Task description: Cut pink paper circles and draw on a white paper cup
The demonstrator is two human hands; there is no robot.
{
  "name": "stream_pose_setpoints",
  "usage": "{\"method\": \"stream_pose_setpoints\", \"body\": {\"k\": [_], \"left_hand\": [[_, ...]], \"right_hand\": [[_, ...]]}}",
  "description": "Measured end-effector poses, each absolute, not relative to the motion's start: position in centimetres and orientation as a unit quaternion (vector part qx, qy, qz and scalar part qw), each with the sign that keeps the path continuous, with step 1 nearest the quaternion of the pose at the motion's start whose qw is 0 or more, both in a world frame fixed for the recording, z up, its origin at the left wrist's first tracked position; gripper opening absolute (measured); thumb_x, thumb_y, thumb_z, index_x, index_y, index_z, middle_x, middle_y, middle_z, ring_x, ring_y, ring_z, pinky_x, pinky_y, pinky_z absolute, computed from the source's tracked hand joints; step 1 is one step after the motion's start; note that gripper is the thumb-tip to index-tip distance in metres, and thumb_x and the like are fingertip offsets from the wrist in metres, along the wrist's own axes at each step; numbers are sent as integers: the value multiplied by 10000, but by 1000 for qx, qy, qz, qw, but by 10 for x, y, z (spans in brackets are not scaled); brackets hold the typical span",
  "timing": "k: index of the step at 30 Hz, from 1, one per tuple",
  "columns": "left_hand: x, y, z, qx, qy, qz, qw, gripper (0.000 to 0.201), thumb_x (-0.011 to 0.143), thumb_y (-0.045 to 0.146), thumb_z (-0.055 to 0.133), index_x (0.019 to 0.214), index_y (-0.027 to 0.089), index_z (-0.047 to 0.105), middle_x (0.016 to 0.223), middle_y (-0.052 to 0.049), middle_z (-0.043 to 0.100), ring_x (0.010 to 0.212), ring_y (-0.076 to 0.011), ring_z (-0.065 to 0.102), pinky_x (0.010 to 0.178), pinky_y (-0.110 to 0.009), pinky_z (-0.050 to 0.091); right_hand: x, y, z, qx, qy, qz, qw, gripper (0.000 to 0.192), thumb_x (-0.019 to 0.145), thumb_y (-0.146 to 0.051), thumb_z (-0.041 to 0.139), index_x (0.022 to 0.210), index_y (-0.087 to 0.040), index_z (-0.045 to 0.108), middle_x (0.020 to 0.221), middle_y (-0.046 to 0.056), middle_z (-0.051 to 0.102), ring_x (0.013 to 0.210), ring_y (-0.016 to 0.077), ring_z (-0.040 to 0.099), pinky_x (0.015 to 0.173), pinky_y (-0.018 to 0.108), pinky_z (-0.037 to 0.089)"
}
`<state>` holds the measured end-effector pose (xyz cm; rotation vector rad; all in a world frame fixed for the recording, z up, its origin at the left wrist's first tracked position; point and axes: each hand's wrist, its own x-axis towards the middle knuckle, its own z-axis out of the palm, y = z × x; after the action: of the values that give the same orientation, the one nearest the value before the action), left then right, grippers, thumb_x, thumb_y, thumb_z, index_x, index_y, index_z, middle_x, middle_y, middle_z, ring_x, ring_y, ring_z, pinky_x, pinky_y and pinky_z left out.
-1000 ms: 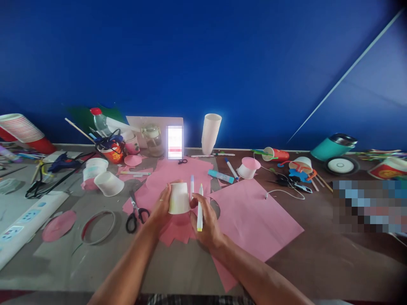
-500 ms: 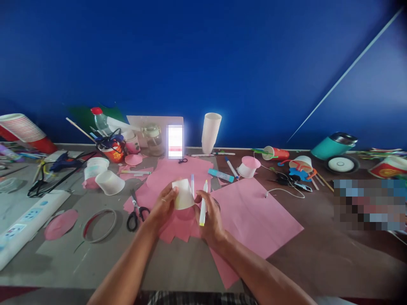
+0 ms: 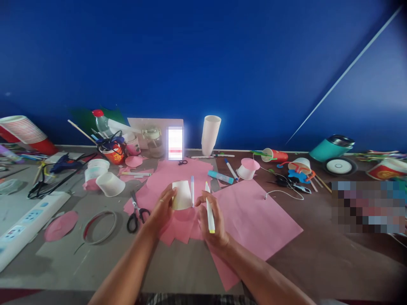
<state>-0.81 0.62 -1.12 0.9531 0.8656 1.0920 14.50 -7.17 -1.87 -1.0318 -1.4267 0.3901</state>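
My left hand (image 3: 163, 208) grips a white paper cup (image 3: 182, 195) by its left side, above the pink paper in the middle of the table. Part of the cup's surface looks pale yellow near my fingers. In my right hand (image 3: 211, 218) is a white marker (image 3: 210, 212) with yellow ends, held between thumb and fingers and apart from the cup. A second, bluish-white marker (image 3: 192, 190) lies between the cup and my right hand. Black-handled scissors (image 3: 136, 213) rest left of my left wrist.
A large pink sheet (image 3: 257, 224) spreads at the right. A tape ring (image 3: 99, 227) and a power strip (image 3: 30, 224) lie at the left. Behind stand a tall stack of white cups (image 3: 211, 134) and a bright blurred screen (image 3: 175, 143). A glue stick (image 3: 220, 176) lies beyond my right hand.
My right hand has shifted slightly to the right, away from the cup, and the yellow-ended marker now tilts the other way. My left hand keeps the cup in nearly the same place.
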Motion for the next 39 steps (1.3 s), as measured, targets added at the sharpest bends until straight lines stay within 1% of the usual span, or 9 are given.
{"method": "stream_pose_setpoints", "body": {"k": [4, 7, 10, 12, 17, 26, 30, 34, 39], "left_hand": [[-12, 5, -10, 517, 401, 498, 570, 214, 743, 350, 731, 840, 175, 655, 797, -48, 640, 794, -189, 592, 691, -265, 476], [-17, 6, -9, 563, 424, 511, 493, 192, 625, 204, 799, 767, 190, 669, 893, -102, 671, 971, -260, 590, 798, -307, 489], [-19, 5, -7, 564, 437, 516, 475, 187, 589, 160, 799, 726, 207, 680, 912, -107, 676, 1035, -291, 576, 866, -340, 483], [-17, 4, -4, 574, 431, 509, 475, 147, 611, 176, 788, 710, 208, 684, 875, -94, 671, 985, -279, 585, 857, -336, 481], [-7, -1, 9, 528, 429, 499, 536, 99, 796, 262, 649, 726, 196, 673, 738, -48, 617, 749, -208, 545, 657, -281, 449], [-16, 2, -6, 579, 427, 495, 487, 62, 728, 201, 708, 699, 190, 655, 723, -39, 584, 793, -205, 525, 716, -272, 435], [-16, 4, -8, 574, 419, 490, 505, 134, 803, 283, 654, 703, 198, 628, 699, -28, 561, 746, -195, 515, 677, -272, 439], [-17, 6, -9, 604, 407, 472, 496, 162, 825, 319, 639, 726, 192, 623, 712, -27, 571, 730, -184, 517, 672, -265, 445], [-18, 4, -10, 554, 404, 483, 545, 170, 816, 343, 654, 749, 186, 649, 757, -50, 606, 792, -198, 547, 702, -276, 444]], "right_hand": [[148, -76, -9, -398, -641, 195, 626, 358, 1026, -431, 358, 1278, -251, 536, 888, 54, 630, 779, 209, 641, 721, 386, 566], [149, -76, -2, -365, -664, 173, 629, 348, 1027, -450, 365, 1167, -258, 620, 833, 41, 645, 751, 196, 639, 720, 363, 562], [150, -77, -2, -368, -671, 186, 616, 334, 1026, -433, 383, 1079, -252, 659, 845, 50, 693, 886, 224, 686, 801, 377, 569], [149, -79, -4, -381, -662, 210, 610, 320, 1023, -416, 398, 1055, -237, 661, 907, 63, 722, 973, 237, 696, 841, 380, 571], [147, -80, -9, -420, -623, 261, 606, 248, 992, -382, 473, 1065, -204, 631, 906, 60, 724, 719, 169, 691, 675, 291, 571], [148, -76, -12, -408, -616, 278, 613, 248, 977, -372, 465, 927, -215, 650, 856, 66, 722, 914, 229, 724, 744, 324, 580], [148, -75, -11, -410, -617, 280, 611, 261, 969, -387, 469, 888, -218, 651, 796, 49, 704, 737, 199, 703, 659, 308, 562], [146, -74, -11, -415, -611, 290, 609, 251, 964, -369, 466, 881, -208, 640, 681, 9, 646, 500, 135, 563, 522, 269, 492], [145, -74, -13, -448, -589, 272, 615, 235, 966, -379, 479, 913, -211, 635, 613, -13, 573, 491, 136, 508, 490, 267, 448]]}}
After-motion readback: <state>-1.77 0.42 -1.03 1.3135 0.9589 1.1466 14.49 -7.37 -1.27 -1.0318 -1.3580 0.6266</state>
